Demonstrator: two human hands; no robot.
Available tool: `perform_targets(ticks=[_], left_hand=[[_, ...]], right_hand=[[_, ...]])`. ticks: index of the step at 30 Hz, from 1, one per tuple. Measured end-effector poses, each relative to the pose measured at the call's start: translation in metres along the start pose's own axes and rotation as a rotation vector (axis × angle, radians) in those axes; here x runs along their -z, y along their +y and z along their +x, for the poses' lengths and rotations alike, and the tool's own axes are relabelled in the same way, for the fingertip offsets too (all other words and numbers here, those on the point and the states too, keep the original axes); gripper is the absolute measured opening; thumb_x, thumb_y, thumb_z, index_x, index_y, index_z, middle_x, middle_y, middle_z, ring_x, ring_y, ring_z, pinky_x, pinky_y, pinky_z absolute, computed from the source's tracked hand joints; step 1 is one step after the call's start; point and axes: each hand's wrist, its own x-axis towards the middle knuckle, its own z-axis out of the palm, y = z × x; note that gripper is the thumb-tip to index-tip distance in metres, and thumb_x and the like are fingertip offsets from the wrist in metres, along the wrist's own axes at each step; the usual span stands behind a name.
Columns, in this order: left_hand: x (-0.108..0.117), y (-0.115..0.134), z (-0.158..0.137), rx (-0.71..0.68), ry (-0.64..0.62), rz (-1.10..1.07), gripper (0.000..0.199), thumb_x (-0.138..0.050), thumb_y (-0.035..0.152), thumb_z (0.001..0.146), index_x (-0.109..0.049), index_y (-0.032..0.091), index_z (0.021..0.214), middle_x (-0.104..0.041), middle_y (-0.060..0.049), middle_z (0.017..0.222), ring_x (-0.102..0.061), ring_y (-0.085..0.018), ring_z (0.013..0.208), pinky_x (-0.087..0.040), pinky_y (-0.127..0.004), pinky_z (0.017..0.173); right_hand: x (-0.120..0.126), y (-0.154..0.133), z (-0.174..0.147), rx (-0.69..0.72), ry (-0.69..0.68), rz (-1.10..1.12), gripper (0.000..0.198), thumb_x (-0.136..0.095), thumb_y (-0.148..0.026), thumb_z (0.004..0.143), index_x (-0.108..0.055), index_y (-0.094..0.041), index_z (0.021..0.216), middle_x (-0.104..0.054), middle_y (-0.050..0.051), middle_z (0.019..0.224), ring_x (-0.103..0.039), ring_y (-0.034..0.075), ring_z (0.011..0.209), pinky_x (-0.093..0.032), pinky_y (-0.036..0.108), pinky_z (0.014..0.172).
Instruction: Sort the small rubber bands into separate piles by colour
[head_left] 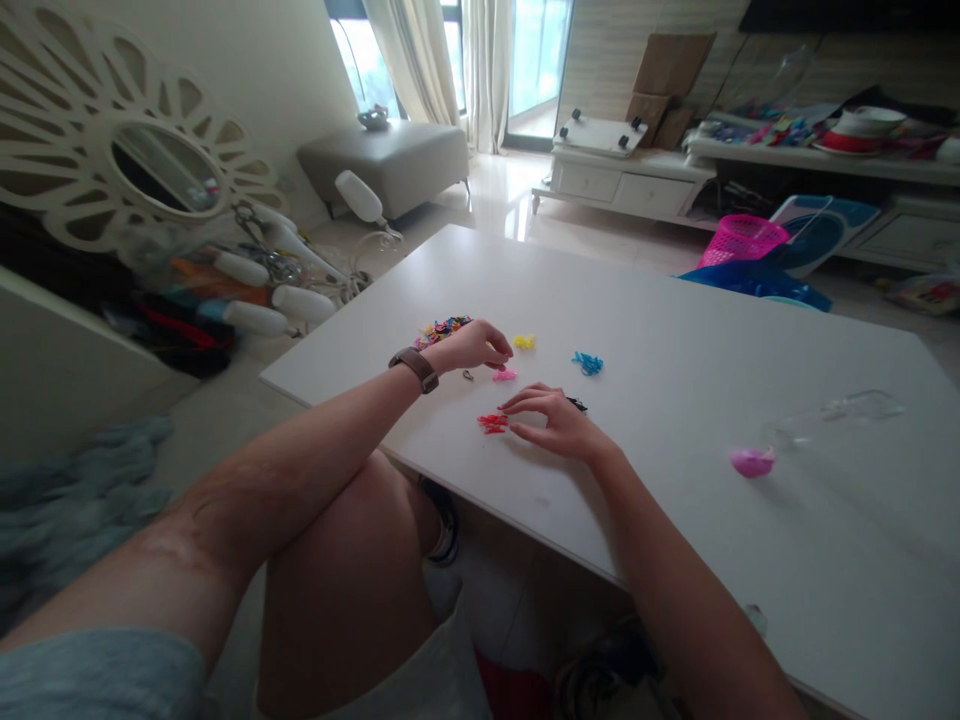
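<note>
Beside the spread right hand point(555, 418) lies the red pile point(493, 425), presumably for reach; the left hand point(474, 346) curls at the pink pile point(505, 376), pinch indeterminable.

Flower-framed mirror point(165, 165) at left, chandelier point(306, 250) with white shades point(301, 303) beside it. Grey ottoman point(394, 165) near beige curtains point(416, 55), bowl point(373, 120) on top. Low white cabinet point(626, 188): castor board point(598, 136), wheels point(576, 114) up; cardboard boxes point(671, 68) stacked behind. Pink openwork basket point(741, 242) beside blue-and-white plastic item point(829, 232), right. Black screen point(855, 15), upper right wall point(615, 55).
</note>
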Motion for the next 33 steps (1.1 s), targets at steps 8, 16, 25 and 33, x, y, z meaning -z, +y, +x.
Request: perform_targets(ticks=[8, 16, 25, 33], left_hand=[[0.000, 0.003, -0.003, -0.039, 0.021, 0.266, 0.022, -0.078, 0.011, 0.070, -0.078, 0.011, 0.092, -0.075, -0.006, 0.077, -0.070, -0.016, 0.068, -0.054, -0.024, 0.061], [0.007, 0.004, 0.002, -0.092, 0.098, 0.439, 0.021, -0.078, 0.016, 0.067, -0.079, 0.014, 0.088, -0.077, -0.006, 0.087, -0.068, -0.017, 0.078, -0.051, -0.024, 0.068], [0.038, 0.002, -0.014, 0.205, -0.100, 0.753, 0.024, -0.081, 0.018, 0.058, -0.081, 0.019, 0.082, -0.076, -0.001, 0.081, -0.064, -0.016, 0.069, -0.045, -0.022, 0.061], [0.034, -0.009, -0.012, 0.219, -0.148, 0.685, 0.010, -0.078, 0.017, 0.058, -0.077, 0.020, 0.067, -0.070, 0.000, 0.063, -0.060, -0.015, 0.058, -0.042, -0.022, 0.055]], right_hand=[[-0.002, -0.005, 0.001, 0.033, 0.012, 0.109, 0.015, -0.071, -0.027, 0.089, -0.079, -0.029, 0.102, -0.077, 0.003, 0.110, -0.066, 0.023, 0.112, -0.047, 0.042, 0.104], [0.000, -0.002, 0.001, -0.003, 0.121, 0.066, 0.009, -0.072, -0.026, 0.088, -0.078, -0.026, 0.095, -0.078, 0.004, 0.102, -0.067, 0.023, 0.103, -0.048, 0.041, 0.100], [0.002, 0.003, 0.001, -0.029, 0.187, 0.044, 0.008, -0.071, -0.028, 0.087, -0.077, -0.025, 0.092, -0.077, 0.005, 0.099, -0.066, 0.024, 0.102, -0.048, 0.042, 0.097], [0.004, 0.007, 0.001, -0.070, 0.251, 0.009, 0.010, -0.068, -0.030, 0.089, -0.076, -0.024, 0.089, -0.075, 0.005, 0.092, -0.066, 0.024, 0.096, -0.050, 0.041, 0.091]])
